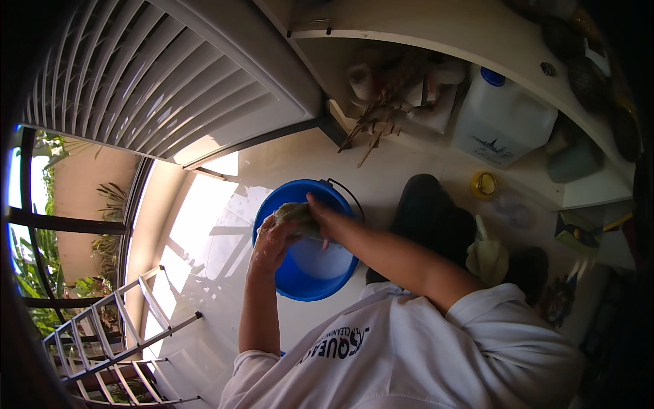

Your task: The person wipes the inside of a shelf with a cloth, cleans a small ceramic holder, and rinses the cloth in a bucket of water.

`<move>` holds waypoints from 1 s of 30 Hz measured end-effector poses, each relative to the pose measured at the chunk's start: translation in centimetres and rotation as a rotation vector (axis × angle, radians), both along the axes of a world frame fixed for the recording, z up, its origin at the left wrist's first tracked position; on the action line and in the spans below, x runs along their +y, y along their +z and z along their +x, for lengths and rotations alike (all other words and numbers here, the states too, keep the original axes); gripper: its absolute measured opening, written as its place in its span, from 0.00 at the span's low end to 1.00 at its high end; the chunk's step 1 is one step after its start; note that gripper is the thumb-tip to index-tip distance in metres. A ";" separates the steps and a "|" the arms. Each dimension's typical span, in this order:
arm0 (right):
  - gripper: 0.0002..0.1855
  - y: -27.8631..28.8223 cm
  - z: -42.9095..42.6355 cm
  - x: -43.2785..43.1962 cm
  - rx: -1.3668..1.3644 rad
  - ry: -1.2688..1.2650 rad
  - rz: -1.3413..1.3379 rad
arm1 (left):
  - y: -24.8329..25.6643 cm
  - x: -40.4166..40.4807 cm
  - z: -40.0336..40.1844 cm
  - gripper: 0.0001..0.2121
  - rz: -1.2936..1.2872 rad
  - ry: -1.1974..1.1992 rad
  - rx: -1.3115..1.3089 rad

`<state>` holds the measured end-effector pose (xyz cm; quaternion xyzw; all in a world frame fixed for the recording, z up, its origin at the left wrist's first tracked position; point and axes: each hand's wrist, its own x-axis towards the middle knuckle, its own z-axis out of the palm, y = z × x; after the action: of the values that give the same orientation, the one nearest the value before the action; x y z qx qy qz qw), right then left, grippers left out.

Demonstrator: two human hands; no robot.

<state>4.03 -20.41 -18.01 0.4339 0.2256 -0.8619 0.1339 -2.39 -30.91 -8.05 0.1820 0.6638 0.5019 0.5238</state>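
Observation:
A wet, pale greenish cloth (pixel 296 213), bunched up, is between my two hands over the blue plastic bucket (pixel 306 291). My left hand (pixel 272 244) grips its near left side, and wet suds show on the fingers. From the right, my right hand (pixel 322 217) presses on the other side, its fingers partly hidden behind the cloth. Whitish, cloudy water (pixel 322 258) lies in the bucket below. The bucket's thin dark handle (pixel 352 191) hangs down outside the rim.
An aluminium ladder (pixel 127 319) stands at the left by the windows. Louvred panels (pixel 153 76) rise at upper left. A shelf unit (pixel 409 36) holds a white jug with a blue cap (pixel 503 117). A yellow jar (pixel 483 184) and a pale cloth (pixel 488 258) lie right of the bucket.

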 end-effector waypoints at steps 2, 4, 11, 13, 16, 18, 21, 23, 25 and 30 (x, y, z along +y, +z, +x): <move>0.39 -1.2 -0.2 -0.5 0.102 -0.006 -0.075 | 1.2 -1.9 0.1 0.18 0.158 0.056 -0.092; 0.35 -0.8 -0.7 -1.2 0.121 -0.032 -0.057 | 1.2 -3.9 -0.3 0.17 0.389 0.149 -0.239; 0.15 -2.3 -2.7 -3.1 0.234 -0.462 -0.120 | -7.2 -5.3 -3.2 0.26 0.161 0.638 -0.322; 0.15 0.6 -2.3 -3.8 0.227 -0.397 -0.143 | -9.5 -5.4 -2.7 0.29 0.152 0.523 -0.288; 0.17 1.1 -2.6 -4.6 0.291 -0.367 -0.224 | -10.7 -3.8 -0.6 0.29 0.502 0.380 -0.628; 0.22 1.9 -1.9 -4.2 0.317 -0.374 -0.255 | -10.6 -3.0 0.0 0.30 0.576 0.473 -0.849; 0.24 3.2 -0.6 -3.8 0.233 -0.250 -0.321 | -11.5 -4.5 -1.1 0.25 0.662 0.551 -0.922; 0.27 3.5 0.5 -3.0 0.210 -0.201 -0.238 | -12.6 -4.8 -2.7 0.22 0.541 0.692 -0.829; 0.32 -0.3 0.5 -2.8 0.005 -0.055 -0.068 | -11.9 -4.0 -2.7 0.20 0.502 0.622 -0.724; 0.42 0.3 0.6 -3.4 -0.005 0.057 -0.208 | -8.4 -3.3 -1.7 0.14 0.403 0.541 0.036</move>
<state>4.59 -23.82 -17.69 0.4133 0.1466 -0.8755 0.2032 -4.07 -34.24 -16.41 0.1080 0.5846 0.7407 0.3131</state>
